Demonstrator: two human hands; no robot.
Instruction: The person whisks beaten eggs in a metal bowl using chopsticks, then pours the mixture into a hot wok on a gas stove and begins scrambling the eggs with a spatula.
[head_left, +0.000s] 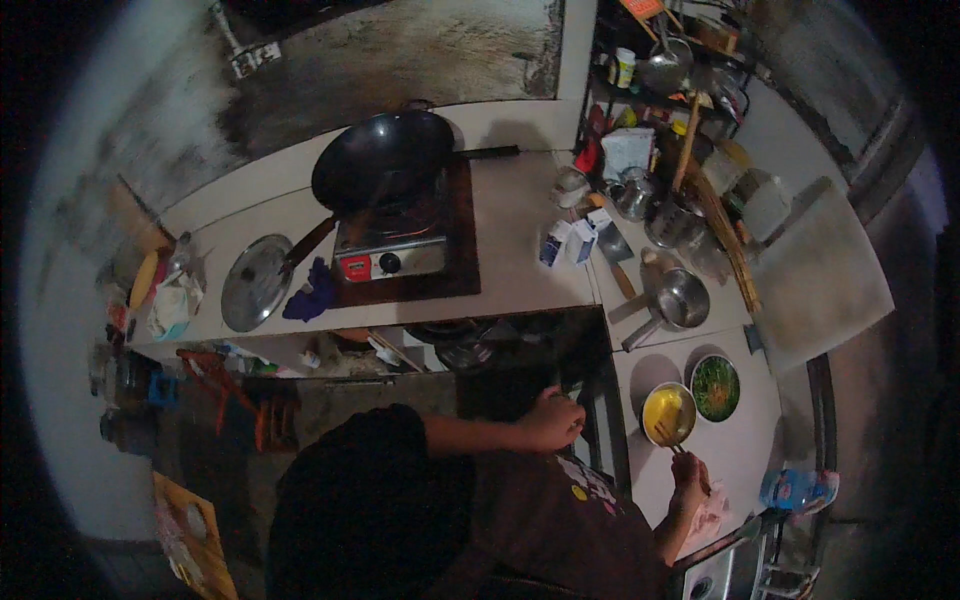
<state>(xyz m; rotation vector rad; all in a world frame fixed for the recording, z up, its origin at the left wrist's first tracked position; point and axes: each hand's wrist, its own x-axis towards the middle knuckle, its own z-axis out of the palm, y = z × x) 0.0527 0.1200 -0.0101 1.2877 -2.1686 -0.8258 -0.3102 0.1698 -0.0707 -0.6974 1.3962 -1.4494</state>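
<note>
A metal bowl of yellow liquid, which looks like beaten egg (669, 415), stands on the tiled counter at the right. My right hand (691, 477) grips a pair of chopsticks (667, 437) whose tips dip into the liquid. Just behind this bowl is another bowl, filled with chopped greens (715, 388). My left hand (553, 422) is held in front of my body, near the counter's edge, with curled fingers; whether it holds anything small cannot be told. A pinkish crumpled cloth or bag (709, 514) lies beside my right wrist.
A dark wok (384, 161) rests on a portable stove (394, 259). To its left are a round lid (257, 283) and a purple cloth (310, 291). A small saucepan (682, 298), a cleaver (613, 240) and small cartons (568, 241) are on the counter. A plastic bottle (799, 490) lies at the right edge.
</note>
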